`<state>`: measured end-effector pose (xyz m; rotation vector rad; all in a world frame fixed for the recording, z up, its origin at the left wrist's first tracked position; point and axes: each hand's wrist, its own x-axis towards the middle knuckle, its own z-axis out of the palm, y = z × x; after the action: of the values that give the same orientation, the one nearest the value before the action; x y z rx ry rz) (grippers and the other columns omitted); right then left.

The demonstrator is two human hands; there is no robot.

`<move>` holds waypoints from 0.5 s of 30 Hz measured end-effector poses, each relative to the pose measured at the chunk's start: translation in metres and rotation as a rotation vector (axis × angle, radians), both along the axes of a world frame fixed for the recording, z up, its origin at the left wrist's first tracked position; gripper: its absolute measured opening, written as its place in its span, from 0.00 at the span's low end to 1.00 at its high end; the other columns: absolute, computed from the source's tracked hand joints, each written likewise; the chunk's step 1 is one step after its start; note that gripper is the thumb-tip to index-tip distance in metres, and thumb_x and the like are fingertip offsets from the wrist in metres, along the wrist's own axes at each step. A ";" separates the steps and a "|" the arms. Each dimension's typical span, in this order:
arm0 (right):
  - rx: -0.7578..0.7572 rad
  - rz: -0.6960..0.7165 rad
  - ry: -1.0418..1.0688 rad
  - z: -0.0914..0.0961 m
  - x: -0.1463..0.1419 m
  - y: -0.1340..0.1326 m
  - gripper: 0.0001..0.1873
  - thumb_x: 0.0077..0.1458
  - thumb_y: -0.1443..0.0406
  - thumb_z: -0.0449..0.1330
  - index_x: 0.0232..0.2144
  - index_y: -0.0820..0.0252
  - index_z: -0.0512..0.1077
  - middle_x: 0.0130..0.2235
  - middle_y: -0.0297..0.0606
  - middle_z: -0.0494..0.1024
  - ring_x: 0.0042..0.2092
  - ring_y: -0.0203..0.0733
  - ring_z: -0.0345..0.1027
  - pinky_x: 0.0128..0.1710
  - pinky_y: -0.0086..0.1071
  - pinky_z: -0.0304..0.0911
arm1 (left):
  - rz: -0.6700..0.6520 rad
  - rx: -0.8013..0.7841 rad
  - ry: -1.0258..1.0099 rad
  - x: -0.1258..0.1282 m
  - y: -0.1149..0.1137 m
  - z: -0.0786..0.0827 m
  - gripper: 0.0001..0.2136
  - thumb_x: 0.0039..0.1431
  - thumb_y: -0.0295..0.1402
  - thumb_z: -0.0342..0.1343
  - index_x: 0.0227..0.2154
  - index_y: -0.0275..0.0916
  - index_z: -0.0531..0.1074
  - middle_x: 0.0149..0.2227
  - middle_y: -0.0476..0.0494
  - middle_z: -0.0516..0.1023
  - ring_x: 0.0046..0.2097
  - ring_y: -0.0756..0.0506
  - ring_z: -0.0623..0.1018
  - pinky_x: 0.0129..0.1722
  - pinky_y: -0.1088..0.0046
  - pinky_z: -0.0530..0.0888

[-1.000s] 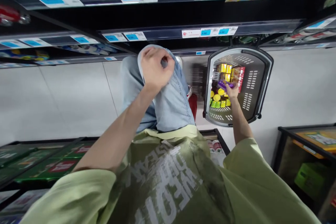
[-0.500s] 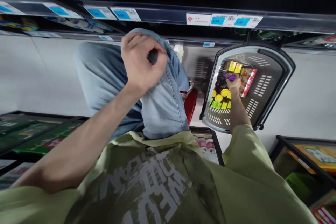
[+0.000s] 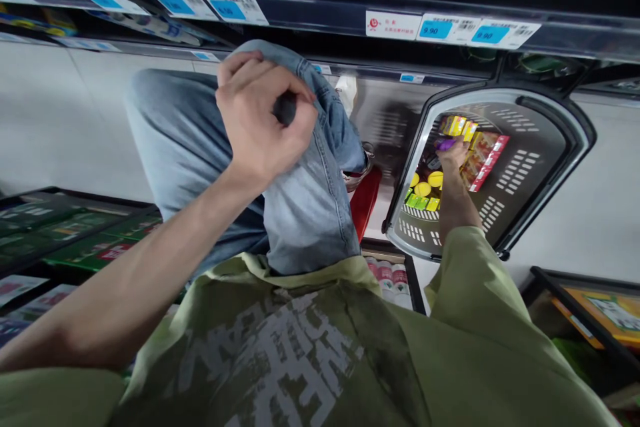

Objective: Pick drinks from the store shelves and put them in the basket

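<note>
My left hand (image 3: 267, 117) rests on the knee of the blue jeans (image 3: 310, 213). Its fingers are curled, and a dark spot shows in the ring of thumb and forefinger; I cannot make out whether it is an object or shadow. My right hand (image 3: 454, 153) reaches down into a grey shopping basket (image 3: 533, 127), its fingers closed on a small purple package (image 3: 445, 145). Around it in the basket lie yellow boxes (image 3: 454, 125), a red-edged food pack (image 3: 486, 159), yellow round-topped items (image 3: 423, 188) and green-and-yellow packs (image 3: 417, 202).
A dark store shelf (image 3: 320, 10) with price labels (image 3: 393, 25) runs across the top. Stacked green boxes (image 3: 95, 250) stand at lower left. White-and-pink cans (image 3: 393, 277) sit behind, near my waist. A rack with orange packs (image 3: 607, 310) is at lower right.
The view has shifted a little, so the basket appears further right and lower. Less of the purple package shows beside my right hand. My left hand stays on the knee.
</note>
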<state>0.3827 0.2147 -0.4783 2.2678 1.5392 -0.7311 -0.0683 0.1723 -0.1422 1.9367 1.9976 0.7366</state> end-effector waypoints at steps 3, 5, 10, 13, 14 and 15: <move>-0.058 0.026 -0.076 -0.003 -0.009 -0.002 0.33 0.62 0.68 0.69 0.68 0.61 0.71 0.69 0.60 0.68 0.68 0.64 0.70 0.66 0.56 0.72 | 0.023 0.009 0.019 0.007 0.002 0.003 0.06 0.62 0.28 0.54 0.30 0.42 0.73 0.32 0.58 0.82 0.40 0.45 0.85 0.66 0.49 0.75; -0.084 0.071 -0.120 -0.004 -0.017 -0.005 0.31 0.65 0.71 0.61 0.69 0.63 0.71 0.72 0.60 0.66 0.73 0.67 0.62 0.69 0.59 0.67 | 0.030 -0.028 0.027 0.010 0.003 0.006 0.06 0.62 0.28 0.54 0.30 0.42 0.74 0.32 0.57 0.82 0.41 0.44 0.85 0.68 0.48 0.74; -0.065 0.208 -0.044 -0.005 -0.025 -0.026 0.36 0.66 0.69 0.54 0.75 0.66 0.65 0.77 0.65 0.61 0.79 0.71 0.49 0.74 0.73 0.51 | 0.040 -0.059 0.026 0.016 0.006 0.010 0.06 0.60 0.29 0.54 0.29 0.41 0.75 0.33 0.55 0.83 0.41 0.42 0.86 0.69 0.46 0.73; -0.137 0.377 0.032 -0.002 -0.021 -0.040 0.37 0.68 0.64 0.55 0.77 0.65 0.64 0.80 0.63 0.56 0.80 0.70 0.46 0.75 0.75 0.45 | 0.024 -0.076 0.022 0.019 0.008 0.011 0.06 0.61 0.30 0.54 0.29 0.42 0.74 0.33 0.54 0.82 0.43 0.41 0.86 0.70 0.45 0.72; -0.180 0.403 0.041 0.000 -0.019 -0.043 0.38 0.67 0.63 0.56 0.76 0.65 0.65 0.81 0.62 0.54 0.80 0.72 0.46 0.75 0.76 0.44 | 0.024 -0.083 0.018 0.020 0.008 0.011 0.06 0.61 0.31 0.54 0.29 0.42 0.74 0.32 0.54 0.81 0.43 0.41 0.86 0.70 0.46 0.71; -0.215 0.407 0.045 0.002 -0.017 -0.045 0.39 0.66 0.61 0.58 0.76 0.65 0.65 0.82 0.61 0.52 0.80 0.73 0.46 0.75 0.76 0.44 | 0.024 -0.088 0.013 0.021 0.008 0.011 0.06 0.62 0.31 0.55 0.30 0.42 0.74 0.32 0.54 0.81 0.44 0.41 0.86 0.71 0.46 0.71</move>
<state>0.3653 0.1696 -0.4761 1.7213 1.7708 -0.7867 -0.0476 0.1807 -0.1310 1.8757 2.0284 0.6329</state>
